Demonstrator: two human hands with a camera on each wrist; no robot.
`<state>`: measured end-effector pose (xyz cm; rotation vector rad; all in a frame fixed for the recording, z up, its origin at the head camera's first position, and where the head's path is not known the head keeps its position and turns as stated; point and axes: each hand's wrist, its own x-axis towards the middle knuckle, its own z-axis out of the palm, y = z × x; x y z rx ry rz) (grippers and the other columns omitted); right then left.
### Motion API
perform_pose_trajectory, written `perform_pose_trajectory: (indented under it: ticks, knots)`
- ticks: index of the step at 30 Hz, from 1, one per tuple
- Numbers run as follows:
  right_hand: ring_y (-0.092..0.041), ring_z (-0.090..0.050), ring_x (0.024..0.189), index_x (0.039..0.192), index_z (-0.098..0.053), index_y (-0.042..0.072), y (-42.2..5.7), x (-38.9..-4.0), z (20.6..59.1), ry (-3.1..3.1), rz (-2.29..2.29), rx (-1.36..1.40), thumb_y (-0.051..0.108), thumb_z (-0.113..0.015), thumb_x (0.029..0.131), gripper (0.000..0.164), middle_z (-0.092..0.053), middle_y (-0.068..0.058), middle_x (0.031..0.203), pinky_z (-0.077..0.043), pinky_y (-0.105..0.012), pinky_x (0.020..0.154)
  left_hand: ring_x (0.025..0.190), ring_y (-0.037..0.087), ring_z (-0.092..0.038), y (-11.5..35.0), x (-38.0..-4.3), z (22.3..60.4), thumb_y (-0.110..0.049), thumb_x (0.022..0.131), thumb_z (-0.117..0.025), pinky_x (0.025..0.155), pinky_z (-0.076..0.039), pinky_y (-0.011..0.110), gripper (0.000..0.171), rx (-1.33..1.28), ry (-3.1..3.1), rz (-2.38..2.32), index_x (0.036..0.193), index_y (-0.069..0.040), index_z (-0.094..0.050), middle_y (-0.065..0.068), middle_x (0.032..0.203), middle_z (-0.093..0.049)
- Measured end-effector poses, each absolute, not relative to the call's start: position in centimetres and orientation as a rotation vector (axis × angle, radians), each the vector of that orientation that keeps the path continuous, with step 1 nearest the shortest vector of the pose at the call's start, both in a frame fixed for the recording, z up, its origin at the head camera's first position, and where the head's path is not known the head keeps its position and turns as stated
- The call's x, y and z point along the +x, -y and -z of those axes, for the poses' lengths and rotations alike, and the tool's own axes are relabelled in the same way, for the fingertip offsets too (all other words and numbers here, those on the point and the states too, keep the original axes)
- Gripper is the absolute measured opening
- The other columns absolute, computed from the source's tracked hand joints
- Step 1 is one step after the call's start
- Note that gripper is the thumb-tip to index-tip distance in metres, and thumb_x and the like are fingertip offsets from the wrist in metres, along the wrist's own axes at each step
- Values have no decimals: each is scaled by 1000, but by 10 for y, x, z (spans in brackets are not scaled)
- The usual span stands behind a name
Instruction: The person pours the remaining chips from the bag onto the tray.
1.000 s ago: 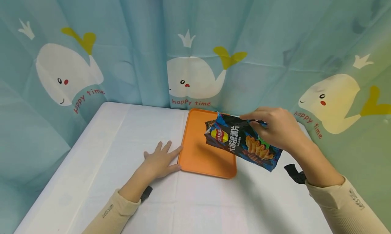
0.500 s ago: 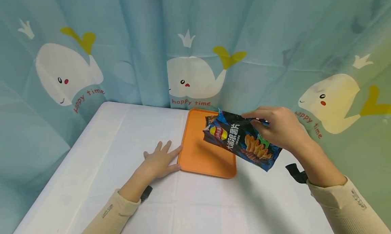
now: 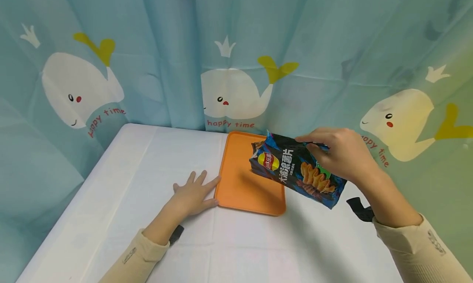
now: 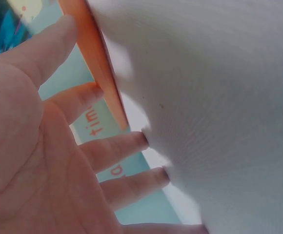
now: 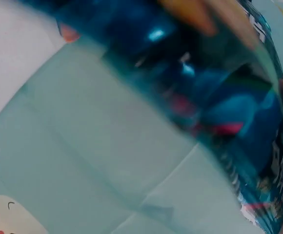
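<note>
In the head view, my right hand grips the upper edge of a dark blue chip bag. The bag is tilted above the right side of an orange tray, its torn end toward the left. Printed chips and a yellow-and-red logo show on its front; what is inside is hidden. With fingers spread, my left hand rests on the table and touches the tray's left edge. The left wrist view has its thumb and index finger against the tray rim. Close up, the bag fills the right wrist view's upper right, blurred.
A white cloth covers the table beneath the tray. Behind it hangs a blue-green curtain printed with whales. Black straps hang at both wrists.
The bag in my right hand has shifted slightly, its torn end first rising and then the whole bag moving a little right. My left hand and the tray stay in place.
</note>
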<state>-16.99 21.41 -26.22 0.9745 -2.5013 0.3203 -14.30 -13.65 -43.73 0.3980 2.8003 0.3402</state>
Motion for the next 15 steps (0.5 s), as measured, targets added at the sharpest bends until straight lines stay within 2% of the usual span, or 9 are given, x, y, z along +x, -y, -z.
perform_pose_trajectory:
  ticks: [6, 15]
  knots:
    - [-4, -46, 55, 109, -79, 23, -215, -170, 261, 2492, -326, 978, 2, -73, 84, 33, -77, 1, 95, -36, -25, 50, 147, 51, -22, 137, -143, 437, -54, 94, -61, 94, -27, 85, 71, 401, -2800, -333, 156, -31, -35, 18, 162, -28]
    - [-2, -35, 48, 115, -77, 20, -217, -168, 261, 2505, -305, 961, 2, -72, 84, 36, -77, -3, 100, -31, -25, 46, 147, 50, -22, 136, -142, 437, -55, 94, -61, 94, -27, 85, 71, 397, -2793, -321, 156, -31, -35, 18, 162, -27]
